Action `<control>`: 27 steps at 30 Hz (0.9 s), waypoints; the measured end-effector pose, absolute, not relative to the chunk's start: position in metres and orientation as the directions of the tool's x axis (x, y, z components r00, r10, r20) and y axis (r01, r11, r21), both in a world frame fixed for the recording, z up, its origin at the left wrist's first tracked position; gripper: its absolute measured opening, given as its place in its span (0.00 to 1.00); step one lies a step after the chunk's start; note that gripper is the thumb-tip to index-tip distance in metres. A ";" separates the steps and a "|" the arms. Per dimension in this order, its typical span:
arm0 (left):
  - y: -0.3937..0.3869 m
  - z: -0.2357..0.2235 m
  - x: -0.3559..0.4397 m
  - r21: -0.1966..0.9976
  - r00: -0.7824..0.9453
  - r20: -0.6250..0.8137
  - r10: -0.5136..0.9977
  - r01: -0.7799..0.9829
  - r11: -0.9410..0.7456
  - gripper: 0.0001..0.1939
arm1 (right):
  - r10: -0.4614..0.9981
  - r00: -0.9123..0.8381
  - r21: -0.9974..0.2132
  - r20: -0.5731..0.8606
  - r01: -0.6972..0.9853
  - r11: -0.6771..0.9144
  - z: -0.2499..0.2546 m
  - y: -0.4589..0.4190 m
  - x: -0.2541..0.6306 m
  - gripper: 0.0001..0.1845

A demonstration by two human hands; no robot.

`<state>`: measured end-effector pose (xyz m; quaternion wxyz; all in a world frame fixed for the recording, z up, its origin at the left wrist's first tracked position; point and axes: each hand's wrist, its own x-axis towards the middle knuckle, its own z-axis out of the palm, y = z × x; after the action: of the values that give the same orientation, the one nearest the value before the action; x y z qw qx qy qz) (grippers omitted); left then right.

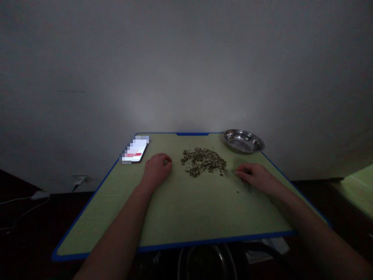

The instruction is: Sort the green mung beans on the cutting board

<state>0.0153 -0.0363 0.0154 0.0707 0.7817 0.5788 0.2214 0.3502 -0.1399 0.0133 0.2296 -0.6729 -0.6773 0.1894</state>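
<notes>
Dim room, pale green table point(180, 210). Right hand point(255, 177) pinches, thumb to finger, apparently a clear sheet point(239, 183), its left end by the pile of dark seeds point(204, 160). Left hand point(158, 170) curls opposite; I cannot tell whether it grips anything. Pile lies between both, longest crosswise. Steel bowl point(244, 146) stands beyond, right.

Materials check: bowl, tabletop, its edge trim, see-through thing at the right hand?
Bowl: likely polished stainless steel; silvery, with bright reflections.
Tabletop: perhaps laminate, low sheen; smooth, even pale green.
Edge trim: probably plastic; uniform blue band, no metallic glint.
See-through thing: probably clear plastic; tabletop shows through, but too dim to rule out glass.
</notes>
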 end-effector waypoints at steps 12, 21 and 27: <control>-0.035 0.014 0.014 0.350 0.245 0.281 0.928 0.874 -0.337 0.12 | 0.997 -0.015 -0.545 0.069 0.837 0.050 0.012 -0.137 0.350 0.15; -0.034 0.012 0.014 0.361 0.251 0.283 0.926 0.866 -0.345 0.13 | 0.998 0.001 -0.499 0.069 0.866 0.034 0.016 -0.135 0.337 0.14; -0.034 0.013 0.014 0.346 0.253 0.274 0.928 0.874 -0.341 0.13 | 0.997 -0.044 -0.491 0.067 0.868 0.071 0.021 -0.130 0.328 0.13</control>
<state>0.0140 -0.0343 0.0134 0.0614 0.7892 0.5709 0.2180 0.3282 -0.1304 0.0206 0.1991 -0.6622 -0.7042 0.1613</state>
